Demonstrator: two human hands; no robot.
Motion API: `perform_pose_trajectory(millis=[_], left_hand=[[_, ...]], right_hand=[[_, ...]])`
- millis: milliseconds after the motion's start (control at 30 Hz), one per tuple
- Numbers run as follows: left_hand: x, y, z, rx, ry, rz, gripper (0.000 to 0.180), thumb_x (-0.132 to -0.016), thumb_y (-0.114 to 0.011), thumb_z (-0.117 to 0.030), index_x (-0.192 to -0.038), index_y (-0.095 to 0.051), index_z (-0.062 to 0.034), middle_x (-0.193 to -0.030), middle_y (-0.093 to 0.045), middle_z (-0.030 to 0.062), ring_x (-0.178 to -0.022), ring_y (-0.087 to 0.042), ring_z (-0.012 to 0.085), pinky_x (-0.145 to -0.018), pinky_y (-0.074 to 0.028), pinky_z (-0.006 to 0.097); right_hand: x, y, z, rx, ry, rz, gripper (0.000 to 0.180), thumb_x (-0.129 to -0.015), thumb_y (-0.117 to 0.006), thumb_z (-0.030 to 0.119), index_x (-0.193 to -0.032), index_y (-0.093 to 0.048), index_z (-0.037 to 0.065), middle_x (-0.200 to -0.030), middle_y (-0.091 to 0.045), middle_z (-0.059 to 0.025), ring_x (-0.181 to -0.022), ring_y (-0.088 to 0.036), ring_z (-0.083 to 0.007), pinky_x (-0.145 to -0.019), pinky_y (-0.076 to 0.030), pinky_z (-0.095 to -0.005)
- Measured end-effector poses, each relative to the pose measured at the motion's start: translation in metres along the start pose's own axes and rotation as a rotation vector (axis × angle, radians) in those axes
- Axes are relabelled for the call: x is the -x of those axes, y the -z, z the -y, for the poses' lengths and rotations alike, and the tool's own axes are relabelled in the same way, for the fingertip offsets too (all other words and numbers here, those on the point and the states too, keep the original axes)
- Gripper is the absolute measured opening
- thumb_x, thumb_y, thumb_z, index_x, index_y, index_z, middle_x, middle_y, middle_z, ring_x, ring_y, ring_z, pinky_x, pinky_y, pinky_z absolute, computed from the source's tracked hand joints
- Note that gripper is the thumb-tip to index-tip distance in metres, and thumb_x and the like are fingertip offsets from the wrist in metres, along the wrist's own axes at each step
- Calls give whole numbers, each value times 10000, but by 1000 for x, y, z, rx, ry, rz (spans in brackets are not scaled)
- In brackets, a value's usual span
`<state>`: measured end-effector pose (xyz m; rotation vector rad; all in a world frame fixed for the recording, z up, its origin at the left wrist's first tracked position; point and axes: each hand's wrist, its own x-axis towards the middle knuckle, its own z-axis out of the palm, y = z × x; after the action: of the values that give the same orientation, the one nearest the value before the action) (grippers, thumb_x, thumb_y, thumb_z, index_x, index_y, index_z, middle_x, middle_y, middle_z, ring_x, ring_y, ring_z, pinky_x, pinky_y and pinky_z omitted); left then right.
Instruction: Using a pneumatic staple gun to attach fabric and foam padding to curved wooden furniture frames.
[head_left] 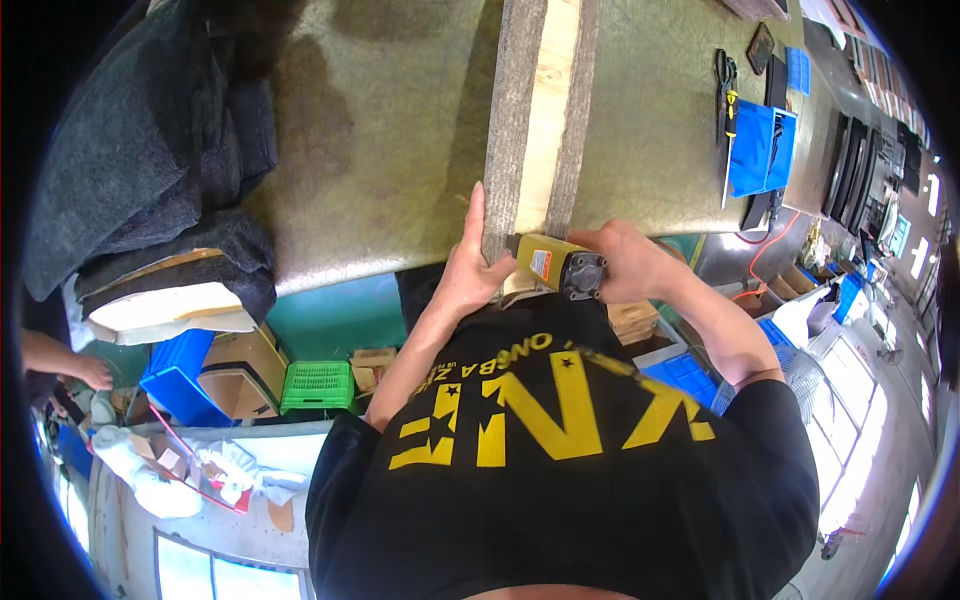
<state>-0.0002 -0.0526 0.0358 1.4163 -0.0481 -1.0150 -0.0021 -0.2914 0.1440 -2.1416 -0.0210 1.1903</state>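
glare at windows [187, 572], bent edges

Under my right hand [635, 262], the tool [538, 262] is yellow with a black end; by my left hand [468, 275], the strip [547, 100] runs pale yellow between mottled grey borders. Left of my hands, the cloth [130, 140] is charcoal.

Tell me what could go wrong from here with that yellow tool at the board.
The left hand is close to the front of the yellow tool in the right hand, so a slip might hurt it. The near end of the board juts past the table, so pressing down there could shift or tip it.
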Motion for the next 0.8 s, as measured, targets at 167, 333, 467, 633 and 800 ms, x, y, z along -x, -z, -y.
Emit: perform_pose_trajectory(millis=[167,333,467,633,800], left_hand=[[7,15,14,912,310,110,941,-918,-622,-17,-1618,-11,-160,-1653,-174,109,-1460,-285,205,-1168,-278,329],[8,15,24,117,4,198,965,-888,-646,10,-1612,-18,-99,-1655,-159,127,-1496,-196,201,-1197,-209,338],[9,10,22,176,-1,184,1080,-797,-672,83,-1609,17,-98,-1643,-184,140,-1491,-211,211,-1196,-217,341],[7,13,24,224,52,230,1167,-743,-704,83,-1607,56,-113,-1633,-196,142,-1482,-239,217,-1194,-230,347],[-4,24,9,38,94,272,1182,-721,-762,32,-1610,7,-97,-1617,-260,142,-1468,-266,207,-1193,-239,342]], right_hand=[[3,-12,0,-164,39,-88,305,-704,-674,100,-999,-650,28,-801,-664,-247,-847,-639,-457,-759,-512,-519],[6,-21,3,-103,4,-116,353,-679,-685,103,-1021,-650,21,-807,-665,-247,-835,-646,-448,-744,-517,-512],[11,-25,9,-23,16,0,353,-660,-690,118,-997,-634,29,-783,-661,-230,-817,-648,-441,-722,-517,-513],[13,-33,13,-16,12,35,381,-644,-685,101,-1016,-630,40,-778,-654,-231,-830,-653,-435,-739,-517,-523],[14,-34,8,-40,39,-38,388,-676,-701,147,-1042,-637,37,-781,-660,-244,-811,-653,-441,-731,-523,-523]])
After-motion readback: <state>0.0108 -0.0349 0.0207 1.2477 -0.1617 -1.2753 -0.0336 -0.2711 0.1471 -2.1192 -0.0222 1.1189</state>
